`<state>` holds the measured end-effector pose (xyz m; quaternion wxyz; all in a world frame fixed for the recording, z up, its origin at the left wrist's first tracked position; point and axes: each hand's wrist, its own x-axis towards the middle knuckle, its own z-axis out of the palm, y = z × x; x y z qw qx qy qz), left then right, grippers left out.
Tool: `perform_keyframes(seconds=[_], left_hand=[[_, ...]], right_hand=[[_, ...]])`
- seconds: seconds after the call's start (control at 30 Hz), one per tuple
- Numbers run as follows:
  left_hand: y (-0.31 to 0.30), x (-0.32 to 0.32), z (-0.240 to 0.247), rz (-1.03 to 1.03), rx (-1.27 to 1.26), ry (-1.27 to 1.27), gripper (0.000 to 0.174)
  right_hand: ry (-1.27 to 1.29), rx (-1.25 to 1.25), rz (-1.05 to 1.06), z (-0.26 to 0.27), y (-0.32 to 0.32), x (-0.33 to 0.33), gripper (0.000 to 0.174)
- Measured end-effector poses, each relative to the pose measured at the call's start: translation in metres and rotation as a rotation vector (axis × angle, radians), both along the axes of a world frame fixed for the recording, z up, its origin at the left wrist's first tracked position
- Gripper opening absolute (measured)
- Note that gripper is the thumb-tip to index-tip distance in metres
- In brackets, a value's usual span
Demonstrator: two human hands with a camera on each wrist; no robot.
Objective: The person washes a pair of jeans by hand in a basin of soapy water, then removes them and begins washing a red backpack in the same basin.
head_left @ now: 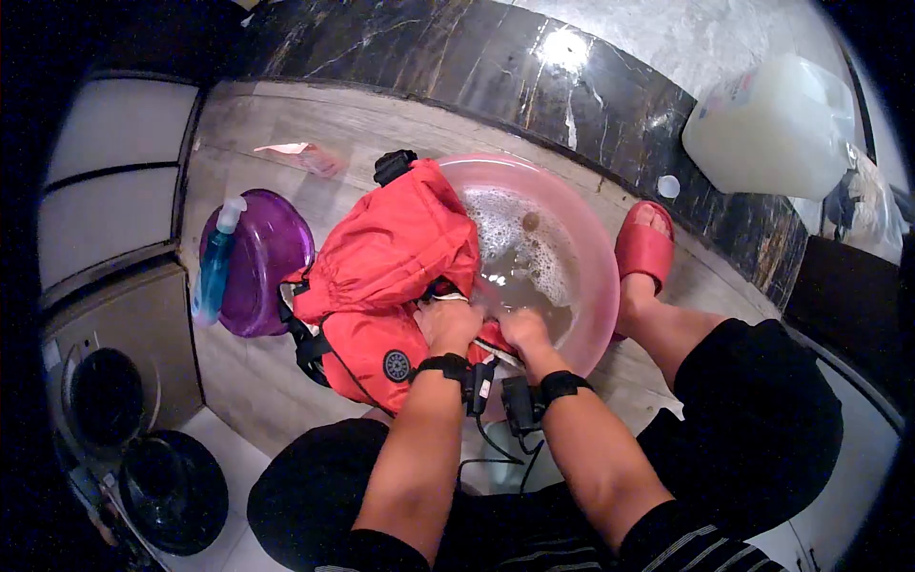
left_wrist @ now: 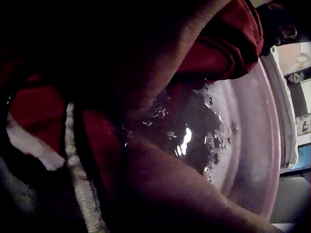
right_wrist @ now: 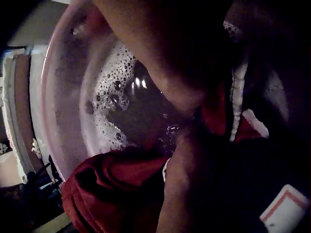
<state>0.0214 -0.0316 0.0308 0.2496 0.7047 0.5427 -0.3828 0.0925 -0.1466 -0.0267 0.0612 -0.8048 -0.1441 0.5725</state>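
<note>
A wet red backpack (head_left: 396,253) with black straps and a round dark badge hangs over the left side of a pink basin (head_left: 596,238). Cloudy, foamy water (head_left: 510,276) fills the basin. My left hand (head_left: 450,324), knuckles bent, grips the backpack's cloth at the water's edge. Close beside it, my right hand (head_left: 526,334) holds a lower fold with white trim, its fingertips hidden by water and cloth. In the left wrist view a pale zipper-like strip (left_wrist: 80,170) runs along the red fabric. Both wrist views are dark around the fingers.
A purple basin (head_left: 276,248) stands at left, with a blue spray bottle (head_left: 217,262) leaning over its rim. A white jug (head_left: 767,129) and a small cap (head_left: 669,186) sit on the marble ledge (head_left: 457,57). A red slipper (head_left: 644,248) is right of the pink basin.
</note>
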Motion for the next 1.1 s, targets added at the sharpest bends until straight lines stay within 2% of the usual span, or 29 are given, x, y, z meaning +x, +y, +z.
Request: perform_keyframes(seconds=[0.07,0.17,0.2,0.23,0.3,0.37,0.43,0.5,0.6,0.77,0.87,0.9,0.93,0.97,1.0,1.03,1.1], left_hand=[[-0.002,-0.006,-0.009,-0.028,0.038,-0.003,0.066],[0.008,0.000,0.009,0.178,-0.030,-0.102,0.063],[0.009,-0.002,0.015,0.348,0.015,-0.233,0.068],[0.007,-0.006,0.009,0.523,0.087,-0.415,0.051],[0.017,-0.013,-0.002,1.235,-0.267,-1.122,0.030],[0.034,-0.018,0.000,1.444,-0.457,-1.239,0.024],[0.042,-0.016,0.030,1.399,-0.426,-1.218,0.033],[0.040,-0.008,0.063,1.363,-0.553,-1.276,0.033],[0.030,0.001,0.111,1.273,-0.406,-1.116,0.034],[0.016,-0.014,0.125,1.276,-0.447,-1.246,0.035],[0.009,-0.020,0.124,1.210,-0.308,-1.230,0.031],[0.004,-0.023,0.123,1.179,-0.239,-1.208,0.030],[-0.003,-0.011,0.141,1.136,-0.177,-1.262,0.025],[-0.012,-0.005,0.162,1.160,-0.161,-1.173,0.022],[-0.008,-0.010,0.161,1.120,-0.174,-1.178,0.021],[-0.003,-0.017,0.157,1.082,-0.188,-1.181,0.020],[0.011,-0.023,0.167,1.101,-0.249,-1.202,0.019]], right_hand=[[0.024,-0.024,-0.067,0.023,0.005,0.006,0.062],[0.025,-0.014,-0.090,0.017,0.006,0.012,0.055],[0.106,0.051,-0.301,0.026,0.007,0.014,0.047],[0.188,0.121,-0.513,0.039,0.009,0.016,0.040],[0.366,0.280,-0.888,0.053,0.013,0.016,0.030],[0.556,0.466,-1.210,0.054,0.014,0.014,0.031],[0.679,0.611,-1.316,0.067,0.014,0.018,0.034],[0.805,0.745,-1.356,0.072,0.015,0.022,0.035],[0.695,0.770,-1.354,0.102,0.024,0.029,0.035],[0.570,0.795,-1.292,0.133,0.033,0.027,0.031],[0.415,0.912,-1.114,0.137,0.042,0.017,0.031],[0.286,0.925,-0.986,0.146,0.043,0.013,0.031],[0.157,0.936,-0.858,0.156,0.045,0.010,0.032],[0.025,0.944,-0.730,0.166,0.047,0.008,0.032],[0.062,1.016,-0.705,0.169,0.054,-0.001,0.037],[-0.024,1.070,-0.600,0.170,0.055,-0.010,0.035],[0.053,1.158,-0.553,0.186,0.053,-0.025,0.033]])
